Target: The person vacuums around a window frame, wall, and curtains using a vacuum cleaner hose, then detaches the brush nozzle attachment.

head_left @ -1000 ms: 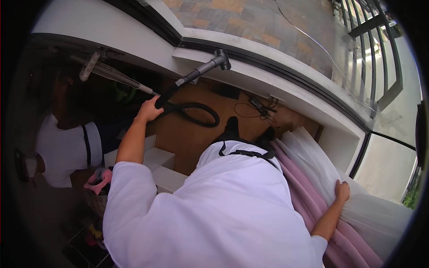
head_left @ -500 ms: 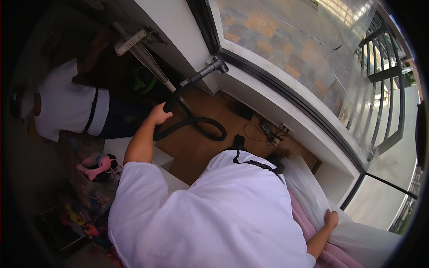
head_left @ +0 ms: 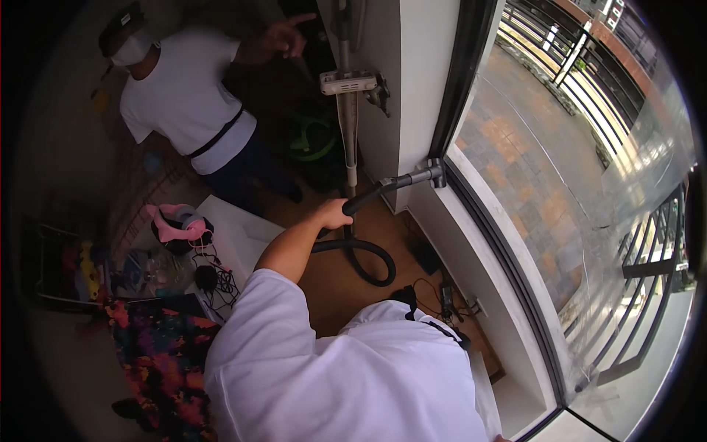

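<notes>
My left hand (head_left: 336, 214) is wrapped round the grip end of a black vacuum cleaner hose (head_left: 375, 193). Its nozzle (head_left: 438, 174) touches or lies close to the dark window frame (head_left: 482, 210) above the white sill. Below my hand the hose loops (head_left: 387, 272) over the wooden floor. Only a sliver of skin, seemingly my right hand (head_left: 503, 439), shows at the bottom edge, with its fingers out of sight.
A co-worker (head_left: 193, 96) in a white shirt stands at the left, one hand raised. Beside the wall is an upright pole with a white bracket (head_left: 346, 82). Pink headphones (head_left: 179, 223) and cables lie on a white surface. A power adapter (head_left: 447, 300) rests on the floor.
My view has swung, so the room sits further right. My right hand, earlier on the white sheet, has dropped almost out of view. The co-worker has turned and now points.
</notes>
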`<state>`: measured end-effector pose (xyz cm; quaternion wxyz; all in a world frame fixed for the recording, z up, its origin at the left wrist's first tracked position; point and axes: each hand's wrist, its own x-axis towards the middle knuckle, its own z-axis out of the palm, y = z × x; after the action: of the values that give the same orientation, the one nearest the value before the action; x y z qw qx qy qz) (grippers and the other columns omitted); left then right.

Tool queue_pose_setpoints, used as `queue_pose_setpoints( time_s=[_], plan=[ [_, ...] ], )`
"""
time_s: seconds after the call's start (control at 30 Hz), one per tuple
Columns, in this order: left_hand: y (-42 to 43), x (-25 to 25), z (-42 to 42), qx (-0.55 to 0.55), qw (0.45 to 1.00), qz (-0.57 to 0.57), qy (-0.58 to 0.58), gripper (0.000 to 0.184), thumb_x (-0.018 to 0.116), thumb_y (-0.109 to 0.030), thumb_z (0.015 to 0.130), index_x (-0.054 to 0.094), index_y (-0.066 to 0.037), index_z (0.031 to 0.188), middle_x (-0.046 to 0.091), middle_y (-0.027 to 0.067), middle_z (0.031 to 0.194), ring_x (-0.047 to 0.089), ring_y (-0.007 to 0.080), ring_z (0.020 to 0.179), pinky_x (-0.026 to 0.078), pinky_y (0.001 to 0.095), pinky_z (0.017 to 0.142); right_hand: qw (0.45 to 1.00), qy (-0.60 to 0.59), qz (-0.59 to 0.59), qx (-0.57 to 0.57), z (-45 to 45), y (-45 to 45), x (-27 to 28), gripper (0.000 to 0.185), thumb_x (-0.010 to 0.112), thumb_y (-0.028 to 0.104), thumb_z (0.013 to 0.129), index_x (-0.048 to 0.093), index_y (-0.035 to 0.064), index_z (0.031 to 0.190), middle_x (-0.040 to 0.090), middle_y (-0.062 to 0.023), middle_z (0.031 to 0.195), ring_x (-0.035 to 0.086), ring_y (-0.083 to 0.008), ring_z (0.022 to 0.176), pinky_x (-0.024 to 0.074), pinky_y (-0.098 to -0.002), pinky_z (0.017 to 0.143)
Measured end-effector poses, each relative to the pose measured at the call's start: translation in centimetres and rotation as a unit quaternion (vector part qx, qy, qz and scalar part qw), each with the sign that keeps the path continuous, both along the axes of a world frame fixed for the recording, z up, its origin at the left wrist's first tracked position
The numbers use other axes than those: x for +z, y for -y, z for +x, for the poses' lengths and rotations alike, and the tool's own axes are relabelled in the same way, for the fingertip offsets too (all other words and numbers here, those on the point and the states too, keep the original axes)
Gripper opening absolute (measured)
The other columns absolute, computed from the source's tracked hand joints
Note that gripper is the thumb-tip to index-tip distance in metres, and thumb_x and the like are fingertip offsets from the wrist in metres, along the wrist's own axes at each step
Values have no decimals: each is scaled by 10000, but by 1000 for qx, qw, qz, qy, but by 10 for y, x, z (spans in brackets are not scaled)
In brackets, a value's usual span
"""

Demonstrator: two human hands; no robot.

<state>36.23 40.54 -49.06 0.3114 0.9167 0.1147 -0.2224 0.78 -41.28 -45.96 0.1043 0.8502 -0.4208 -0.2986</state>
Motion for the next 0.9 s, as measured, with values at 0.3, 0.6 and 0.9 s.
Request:
queue_pose_setpoints(
  time_s=[0.3,0.6,0.9],
  plan=[
    [14,13,-34,35,999,9,15,533,778,-328,699,676,-83,1161,716,206,1095,676,371,1068,532,455,914,995,83,26,43,109,-11,-35,597,638,490,888,722,-71,1074,704,-289,1115,682,-419,1088,536,-485,957],
    [25,15,-34,32,999,9,-1,454,769,-322,711,697,-84,1090,734,176,1034,700,343,1005,549,433,881,988,129,51,75,188,-26,-61,595,638,488,882,724,-69,1072,705,-286,1114,684,-418,1085,537,-484,954],
    [51,39,-54,34,999,20,36,475,751,-323,744,664,-69,1137,708,204,1112,674,361,1081,538,456,912,964,186,68,179,354,-54,-56,592,637,486,876,726,-66,1071,706,-284,1114,685,-416,1083,539,-483,950]
  ],
)
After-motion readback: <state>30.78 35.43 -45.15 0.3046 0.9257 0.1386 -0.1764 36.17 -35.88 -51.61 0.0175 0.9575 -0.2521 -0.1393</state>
